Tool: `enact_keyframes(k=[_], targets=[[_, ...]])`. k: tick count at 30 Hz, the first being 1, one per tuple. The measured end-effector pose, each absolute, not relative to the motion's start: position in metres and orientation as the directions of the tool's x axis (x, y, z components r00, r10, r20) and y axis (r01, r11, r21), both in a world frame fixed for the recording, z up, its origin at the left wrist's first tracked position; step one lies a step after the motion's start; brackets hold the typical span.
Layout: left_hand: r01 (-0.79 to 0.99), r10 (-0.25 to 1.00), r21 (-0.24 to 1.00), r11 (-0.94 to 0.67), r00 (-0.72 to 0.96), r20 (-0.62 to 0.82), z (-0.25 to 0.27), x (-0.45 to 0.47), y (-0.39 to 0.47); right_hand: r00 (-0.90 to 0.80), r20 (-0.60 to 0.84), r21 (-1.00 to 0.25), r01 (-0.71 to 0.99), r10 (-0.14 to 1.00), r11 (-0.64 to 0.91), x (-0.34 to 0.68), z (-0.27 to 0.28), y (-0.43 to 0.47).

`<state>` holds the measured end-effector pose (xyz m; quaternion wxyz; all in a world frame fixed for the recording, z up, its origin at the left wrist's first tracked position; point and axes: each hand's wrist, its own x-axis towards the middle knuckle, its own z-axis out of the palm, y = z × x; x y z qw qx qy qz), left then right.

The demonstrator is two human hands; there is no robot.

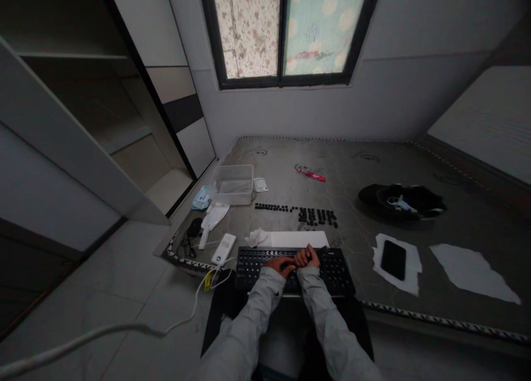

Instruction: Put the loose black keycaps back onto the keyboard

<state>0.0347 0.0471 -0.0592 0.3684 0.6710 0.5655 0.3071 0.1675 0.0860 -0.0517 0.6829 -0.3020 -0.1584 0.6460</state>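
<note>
A black keyboard (340, 270) lies across my lap at the near edge of the grey surface, with some of its key positions bare. Over its middle, my left hand (281, 265) has its fingers and thumb bent together, reaching toward the other hand. My right hand (307, 257) is curled closed just beside it, low over the keys. Whatever the fingers of either hand may hold is too small and dark to make out. Loose black keycaps (317, 215) lie in rows beyond the keyboard. Between them and the keyboard is a flat white strip (299, 239), with a crumpled tissue (259, 238) at its left end.
At the left are a see-through plastic box (233, 184), a white power strip (224, 249) with its cable, a black mouse (194, 226) and a blue packet (201, 198). A red tool (311, 174) lies farther back. Rightward are a phone (393, 259) on paper and a black bag (402, 201).
</note>
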Motion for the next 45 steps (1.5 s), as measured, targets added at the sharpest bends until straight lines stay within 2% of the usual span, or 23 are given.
enact_keyframes(k=[5,8,13,19,25,30,36,39,45], targets=[[0.524,0.989,0.851,-0.029,0.138,-0.051,-0.058,0.035,0.047,0.111,-0.261,-0.539,-0.841,0.959,-0.05,0.166,-0.048,0.081],[0.509,0.994,0.861,-0.007,0.101,-0.052,-0.058,0.036,0.047,0.094,-0.265,-0.523,-0.85,0.96,-0.061,0.165,-0.045,0.08],[0.432,0.998,0.902,-0.01,0.065,-0.02,-0.058,0.036,0.046,0.065,-0.255,-0.567,-0.818,0.965,-0.095,0.165,-0.046,0.082],[0.477,0.999,0.879,-0.012,0.035,-0.005,-0.056,0.035,0.046,0.071,-0.201,-0.697,-0.711,0.977,-0.092,0.165,-0.051,0.089],[0.448,0.986,0.879,-0.164,0.088,0.139,-0.06,0.036,0.05,0.139,-0.161,-0.741,-0.671,0.977,-0.027,0.163,-0.047,0.088],[0.496,0.999,0.867,-0.035,0.023,0.027,-0.059,0.032,0.056,0.154,-0.111,-0.774,-0.633,0.982,0.012,0.162,-0.042,0.088],[0.406,0.994,0.908,0.105,-0.012,-0.11,-0.06,0.034,0.057,0.182,-0.13,-0.746,-0.666,0.975,0.024,0.161,-0.037,0.087],[0.39,0.994,0.915,0.106,-0.028,-0.103,-0.063,0.037,0.056,0.182,-0.147,-0.733,-0.681,0.972,0.016,0.161,-0.038,0.089],[0.392,0.995,0.917,0.07,0.041,-0.093,-0.065,0.035,0.054,0.193,-0.179,-0.7,-0.714,0.965,0.013,0.168,-0.043,0.092]])
